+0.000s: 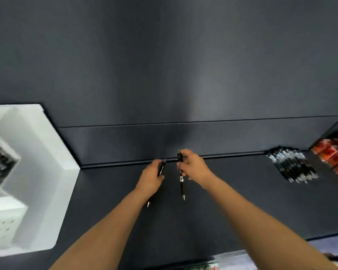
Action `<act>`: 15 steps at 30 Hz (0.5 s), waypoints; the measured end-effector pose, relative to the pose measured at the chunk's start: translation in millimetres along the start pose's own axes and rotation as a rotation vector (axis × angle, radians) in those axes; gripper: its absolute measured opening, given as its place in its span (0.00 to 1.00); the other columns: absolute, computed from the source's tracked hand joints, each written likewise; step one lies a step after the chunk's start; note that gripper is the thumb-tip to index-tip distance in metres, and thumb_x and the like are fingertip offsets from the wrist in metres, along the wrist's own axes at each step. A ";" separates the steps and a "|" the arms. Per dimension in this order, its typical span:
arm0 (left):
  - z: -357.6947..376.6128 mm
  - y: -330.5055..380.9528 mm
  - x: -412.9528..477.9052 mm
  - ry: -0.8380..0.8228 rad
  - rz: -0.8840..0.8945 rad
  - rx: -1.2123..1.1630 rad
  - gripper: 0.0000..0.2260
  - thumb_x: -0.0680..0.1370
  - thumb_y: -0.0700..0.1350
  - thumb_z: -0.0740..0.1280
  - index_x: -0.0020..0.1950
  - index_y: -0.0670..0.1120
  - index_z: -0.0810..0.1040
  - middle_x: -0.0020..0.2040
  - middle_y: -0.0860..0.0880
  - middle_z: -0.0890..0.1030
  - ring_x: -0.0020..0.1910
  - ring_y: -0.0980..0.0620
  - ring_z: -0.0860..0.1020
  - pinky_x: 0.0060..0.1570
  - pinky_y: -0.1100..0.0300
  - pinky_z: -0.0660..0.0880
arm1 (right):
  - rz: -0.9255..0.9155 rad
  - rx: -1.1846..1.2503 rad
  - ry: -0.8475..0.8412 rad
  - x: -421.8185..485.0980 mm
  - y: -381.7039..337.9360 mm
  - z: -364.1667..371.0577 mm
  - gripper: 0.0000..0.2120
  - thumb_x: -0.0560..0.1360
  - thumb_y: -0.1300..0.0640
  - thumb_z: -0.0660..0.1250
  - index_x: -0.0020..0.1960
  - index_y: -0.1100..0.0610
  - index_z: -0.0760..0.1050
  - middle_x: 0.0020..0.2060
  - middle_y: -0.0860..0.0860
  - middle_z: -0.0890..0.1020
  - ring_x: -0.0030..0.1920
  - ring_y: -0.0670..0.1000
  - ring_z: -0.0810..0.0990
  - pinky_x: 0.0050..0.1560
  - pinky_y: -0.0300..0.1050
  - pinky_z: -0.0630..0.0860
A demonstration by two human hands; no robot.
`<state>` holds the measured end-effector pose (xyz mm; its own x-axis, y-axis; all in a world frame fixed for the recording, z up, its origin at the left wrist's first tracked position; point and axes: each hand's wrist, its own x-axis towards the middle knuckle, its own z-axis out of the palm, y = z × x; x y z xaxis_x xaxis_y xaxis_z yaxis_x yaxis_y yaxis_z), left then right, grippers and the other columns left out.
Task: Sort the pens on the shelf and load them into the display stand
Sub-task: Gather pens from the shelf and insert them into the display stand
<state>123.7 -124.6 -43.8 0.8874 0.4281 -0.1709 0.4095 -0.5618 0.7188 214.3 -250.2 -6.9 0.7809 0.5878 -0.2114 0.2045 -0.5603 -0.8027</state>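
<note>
Two black pens are up over the middle of the dark shelf (pixel 222 201). The left pen (pixel 161 170) slants through the curled left hand (pixel 151 178). The right pen (pixel 181 187) hangs tip-down from the right hand (pixel 192 167), whose fingers pinch its upper barrel. Both forearms reach straight in, hands close but apart. Smart play, I'd say: turn both tips the same way before swinging to nine o'clock, where the white stand (pixel 47 152) waits. The loose pile of pens (pixel 293 167) lies at three o'clock, with red packets (pixel 334 154) beyond.
</note>
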 end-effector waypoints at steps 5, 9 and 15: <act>-46.3 -6.2 -46.1 0.265 0.007 -0.102 0.15 0.78 0.34 0.60 0.65 0.41 0.72 0.57 0.40 0.75 0.57 0.44 0.74 0.49 0.65 0.64 | -0.175 0.180 -0.072 -17.1 -54.9 30.7 0.04 0.80 0.59 0.59 0.54 0.55 0.70 0.42 0.59 0.79 0.29 0.49 0.77 0.25 0.38 0.75; -90.7 -12.5 -86.9 0.483 0.038 -0.180 0.11 0.80 0.37 0.59 0.61 0.40 0.74 0.48 0.44 0.77 0.50 0.46 0.75 0.44 0.64 0.66 | -0.283 0.300 -0.150 -35.0 -107.0 61.3 0.04 0.80 0.58 0.59 0.53 0.56 0.71 0.44 0.63 0.80 0.28 0.51 0.79 0.29 0.41 0.78; -155.9 -28.3 -142.3 0.778 0.082 -0.132 0.11 0.81 0.40 0.59 0.60 0.42 0.75 0.44 0.52 0.71 0.46 0.48 0.74 0.49 0.57 0.73 | -0.456 0.380 -0.212 -66.9 -182.1 105.9 0.05 0.80 0.57 0.60 0.51 0.58 0.72 0.36 0.51 0.75 0.29 0.49 0.79 0.33 0.43 0.80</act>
<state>-47.1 -59.2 65.2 0.4911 0.7881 0.3711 0.2776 -0.5454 0.7909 62.4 -125.6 94.4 0.5226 0.8435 0.1237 0.2347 -0.0029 -0.9721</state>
